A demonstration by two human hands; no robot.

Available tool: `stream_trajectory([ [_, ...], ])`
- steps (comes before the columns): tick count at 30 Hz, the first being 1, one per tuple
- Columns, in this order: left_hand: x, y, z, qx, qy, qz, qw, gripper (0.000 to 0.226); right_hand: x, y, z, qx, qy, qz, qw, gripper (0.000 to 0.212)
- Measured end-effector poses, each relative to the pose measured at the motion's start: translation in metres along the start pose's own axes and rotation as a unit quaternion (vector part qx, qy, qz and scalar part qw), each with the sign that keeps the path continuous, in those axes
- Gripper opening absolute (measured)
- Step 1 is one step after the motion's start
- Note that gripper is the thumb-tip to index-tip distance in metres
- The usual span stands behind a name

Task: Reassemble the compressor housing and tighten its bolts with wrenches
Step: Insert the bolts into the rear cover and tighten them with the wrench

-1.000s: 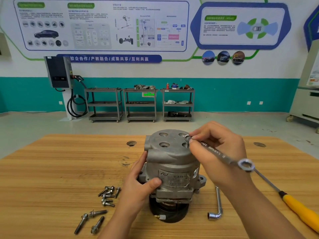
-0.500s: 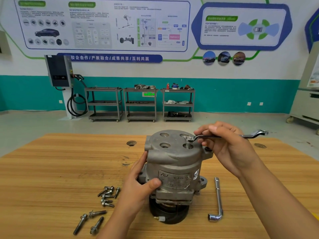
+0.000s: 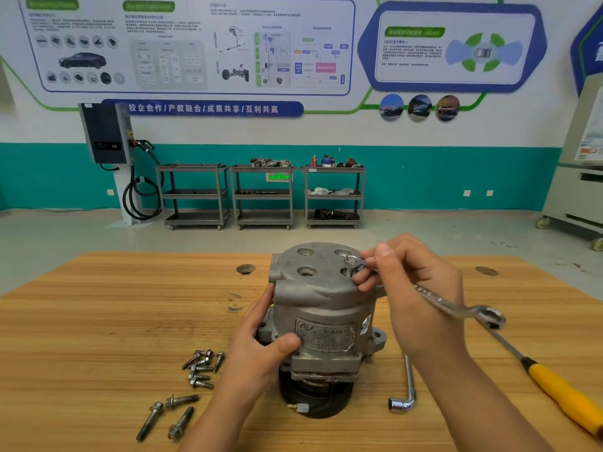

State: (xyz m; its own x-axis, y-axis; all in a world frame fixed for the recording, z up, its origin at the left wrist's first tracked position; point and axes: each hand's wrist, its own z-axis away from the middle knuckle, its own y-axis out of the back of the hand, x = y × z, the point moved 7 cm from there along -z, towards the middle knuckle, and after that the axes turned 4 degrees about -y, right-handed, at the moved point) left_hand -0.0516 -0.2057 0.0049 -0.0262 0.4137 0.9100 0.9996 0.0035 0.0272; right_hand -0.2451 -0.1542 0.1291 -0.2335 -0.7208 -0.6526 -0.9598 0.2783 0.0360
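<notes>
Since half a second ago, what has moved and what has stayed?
The right hand swung the wrench: its free end, which pointed right, now angles back toward the person. Its other end sits on the bolt atop the compressor housing. The left hand still grips the housing; the loose bolts and L-shaped socket wrench lie as before.

Left hand [image 3: 261, 340], at the left of the compressor housing [image 3: 326, 308]: bare, ungloved, with a bare forearm up to the frame edge. Right hand [image 3: 421, 298], at the right of the housing: bare, with a bare forearm likewise. Visible thumbnails are short and plain.
</notes>
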Motion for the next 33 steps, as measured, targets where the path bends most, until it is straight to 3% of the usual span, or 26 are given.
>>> stream_trajectory([
  [5,0.000,0.000,0.000,0.002,0.001,0.000,1.000,0.125,-0.033,-0.020,0.010,0.037,0.146,0.188,0.971,0.031],
  [7,-0.002,0.000,0.000,0.000,0.004,-0.004,1.000,0.123,-0.026,-0.013,0.008,0.039,0.086,0.127,0.987,0.031],
  [9,-0.004,0.001,0.000,-0.003,0.007,-0.001,1.000,0.121,-0.016,0.002,0.003,0.052,-0.011,-0.013,0.998,0.025],
  [13,-0.005,0.001,-0.002,-0.007,0.010,0.001,1.000,0.120,0.001,0.012,-0.018,-0.008,-0.138,-0.227,0.964,0.023],
  [19,-0.005,0.001,-0.002,-0.009,0.008,0.001,1.000,0.120,0.019,-0.002,-0.028,-0.102,-0.205,-0.270,0.935,0.028],
  [26,-0.009,0.003,-0.003,-0.010,0.010,-0.002,1.000,0.117,0.037,-0.005,-0.031,-0.084,-0.280,-0.326,0.899,0.036],
  [29,-0.009,0.004,-0.003,-0.007,0.005,-0.002,1.000,0.115,0.036,-0.005,-0.023,-0.061,-0.254,-0.335,0.905,0.032],
  [33,-0.008,0.004,-0.002,-0.007,0.001,-0.005,1.000,0.117,0.028,-0.001,-0.009,-0.019,-0.174,-0.282,0.943,0.030],
])
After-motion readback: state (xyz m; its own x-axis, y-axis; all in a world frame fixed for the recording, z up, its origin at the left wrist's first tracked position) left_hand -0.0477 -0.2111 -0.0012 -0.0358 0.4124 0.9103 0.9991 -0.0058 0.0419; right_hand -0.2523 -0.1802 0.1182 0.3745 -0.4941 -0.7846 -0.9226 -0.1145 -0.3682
